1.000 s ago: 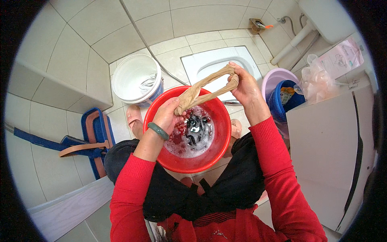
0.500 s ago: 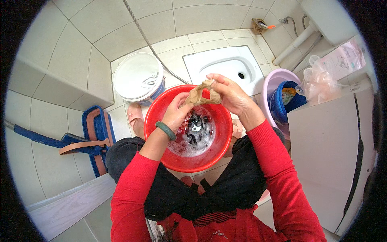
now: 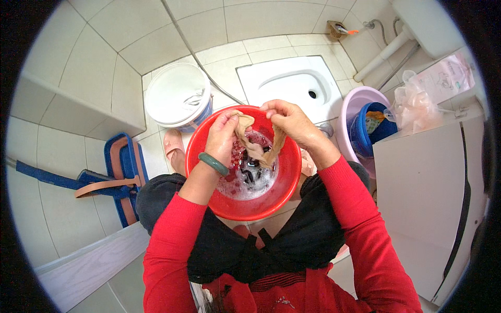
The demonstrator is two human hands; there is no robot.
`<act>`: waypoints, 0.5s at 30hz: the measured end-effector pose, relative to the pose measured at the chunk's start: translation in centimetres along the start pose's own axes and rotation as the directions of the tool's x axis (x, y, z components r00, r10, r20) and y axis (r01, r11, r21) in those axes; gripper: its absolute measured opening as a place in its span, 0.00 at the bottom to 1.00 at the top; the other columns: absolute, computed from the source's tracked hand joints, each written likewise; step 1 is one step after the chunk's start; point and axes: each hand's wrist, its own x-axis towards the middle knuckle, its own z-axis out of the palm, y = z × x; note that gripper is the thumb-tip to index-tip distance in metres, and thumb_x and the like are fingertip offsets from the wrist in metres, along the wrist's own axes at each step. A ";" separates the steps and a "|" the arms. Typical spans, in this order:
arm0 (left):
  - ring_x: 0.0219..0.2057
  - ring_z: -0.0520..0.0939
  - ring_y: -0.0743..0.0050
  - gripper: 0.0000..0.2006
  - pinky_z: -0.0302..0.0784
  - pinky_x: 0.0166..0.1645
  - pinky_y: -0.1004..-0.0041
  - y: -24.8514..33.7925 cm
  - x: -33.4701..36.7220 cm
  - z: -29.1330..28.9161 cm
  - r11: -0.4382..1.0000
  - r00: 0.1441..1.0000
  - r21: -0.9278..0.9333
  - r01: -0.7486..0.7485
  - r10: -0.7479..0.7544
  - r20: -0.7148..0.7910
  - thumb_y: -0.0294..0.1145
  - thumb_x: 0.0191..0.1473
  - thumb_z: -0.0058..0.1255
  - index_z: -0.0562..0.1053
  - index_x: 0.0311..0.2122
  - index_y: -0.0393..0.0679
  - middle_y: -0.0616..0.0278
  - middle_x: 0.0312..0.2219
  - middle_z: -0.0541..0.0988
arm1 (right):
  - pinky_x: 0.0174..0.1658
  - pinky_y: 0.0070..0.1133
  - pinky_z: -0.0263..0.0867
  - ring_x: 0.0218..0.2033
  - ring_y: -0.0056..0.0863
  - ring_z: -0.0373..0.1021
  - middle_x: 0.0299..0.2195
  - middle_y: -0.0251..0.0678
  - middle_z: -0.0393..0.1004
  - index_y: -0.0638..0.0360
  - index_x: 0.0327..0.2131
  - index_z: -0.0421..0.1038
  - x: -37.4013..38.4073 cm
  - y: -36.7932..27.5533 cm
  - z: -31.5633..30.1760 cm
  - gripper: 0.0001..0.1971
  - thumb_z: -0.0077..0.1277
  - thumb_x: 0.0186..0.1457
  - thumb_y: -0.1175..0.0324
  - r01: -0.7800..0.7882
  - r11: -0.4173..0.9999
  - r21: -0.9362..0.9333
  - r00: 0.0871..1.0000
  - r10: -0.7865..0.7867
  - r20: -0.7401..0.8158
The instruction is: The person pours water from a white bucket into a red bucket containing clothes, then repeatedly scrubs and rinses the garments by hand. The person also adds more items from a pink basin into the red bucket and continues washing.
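Observation:
Between my two hands hangs a limp, thin tan cloth that looks like a nylon sock [image 3: 253, 148], sagging in a U over a red basin [image 3: 287, 183]. My left hand [image 3: 221, 139], with a green bangle at its wrist, pinches one end. The other end is gripped by the fingers of my right hand [image 3: 293, 123]. Inside the basin, dark wet cloth [image 3: 249, 175] lies in sudsy water [image 3: 245, 193]; its kind cannot be made out. Both hands are above the water, near the far half of the basin.
Behind the basin is a white squat toilet [image 3: 326, 83], with a lidded white bucket [image 3: 176, 94] to its left. A lilac tub [image 3: 348, 112] holding a blue bucket [image 3: 364, 125] stands right, beside a white cabinet [image 3: 422, 198]. A blue dustpan [image 3: 116, 151] leans at left.
My hands have moved apart slightly, the left one back and to the left. The tan sock, bunched up before, now hangs lower in a long loop between them.

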 end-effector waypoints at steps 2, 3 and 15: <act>0.34 0.77 0.72 0.11 0.74 0.40 0.75 0.7 -0.1 -0.5 0.999 0.998 0.004 0.038 -0.038 0.054 0.31 0.59 0.34 0.65 0.43 0.39 0.58 0.36 0.74 | 0.40 0.15 0.64 0.35 0.18 0.67 0.33 0.31 0.71 0.63 0.40 0.68 0.0 -0.1 -0.1 0.10 0.44 0.53 0.74 -0.015 0.993 0.117 0.999 0.021 -0.051; 0.34 0.77 0.72 0.11 0.74 0.40 0.75 0.9 -0.2 -0.6 0.999 0.994 -0.020 0.033 -0.031 0.107 0.31 0.59 0.34 0.65 0.44 0.39 0.58 0.36 0.74 | 0.40 0.15 0.64 0.35 0.18 0.67 0.34 0.31 0.71 0.63 0.40 0.68 0.0 0.0 -0.1 0.10 0.45 0.54 0.71 -0.032 0.992 0.123 0.998 0.038 -0.050; 0.34 0.75 0.81 0.09 0.71 0.38 0.80 0.2 -0.1 -0.5 0.999 1.000 0.045 0.023 -0.024 0.012 0.33 0.58 0.40 0.69 0.40 0.41 0.65 0.33 0.75 | 0.29 0.14 0.63 0.27 0.13 0.65 0.27 0.25 0.70 0.58 0.34 0.69 0.1 0.5 1.9 0.07 0.47 0.55 0.66 -0.026 0.946 0.325 0.999 0.037 -0.027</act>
